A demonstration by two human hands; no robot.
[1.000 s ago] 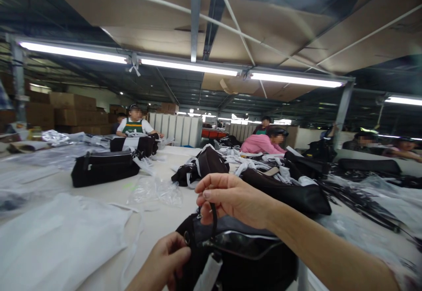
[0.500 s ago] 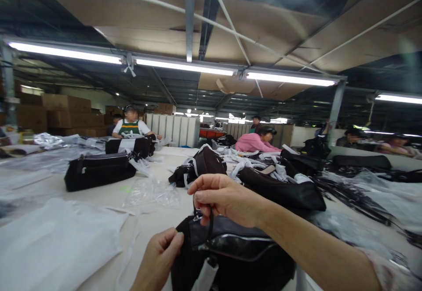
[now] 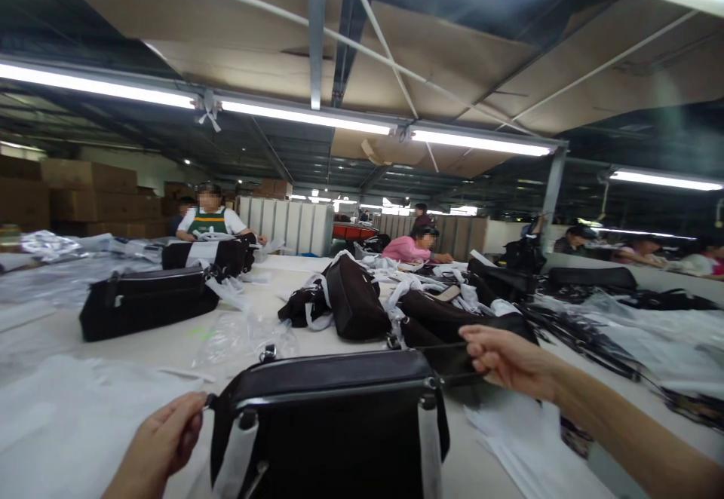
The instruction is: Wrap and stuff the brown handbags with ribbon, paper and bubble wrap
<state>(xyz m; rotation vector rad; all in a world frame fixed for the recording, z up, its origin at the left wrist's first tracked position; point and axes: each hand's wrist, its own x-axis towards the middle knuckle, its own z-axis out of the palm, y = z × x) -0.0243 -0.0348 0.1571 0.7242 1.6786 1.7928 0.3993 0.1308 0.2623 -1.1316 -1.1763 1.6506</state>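
A black bag (image 3: 339, 439) with white-wrapped handles stands upright at the front of the table. My left hand (image 3: 164, 439) is closed at the bag's upper left side, its fingers pinching a small dark tab or ring there. To the right of the bag, my right hand (image 3: 498, 356) is closed on a thin dark strap (image 3: 455, 378), which stretches from the bag's right end. The strap's exact attachment is hard to make out.
Another black bag (image 3: 150, 303) lies at the left, near clear plastic (image 3: 243, 341). More dark bags (image 3: 356, 299) with white wrapping lie behind. White sheets (image 3: 84, 423) cover the near left. People (image 3: 407, 246) work across the table.
The bag has turned and now shows its wrapped handles. My left hand has moved left and my right hand right, pulling the strap outward. The view has shifted slightly right.
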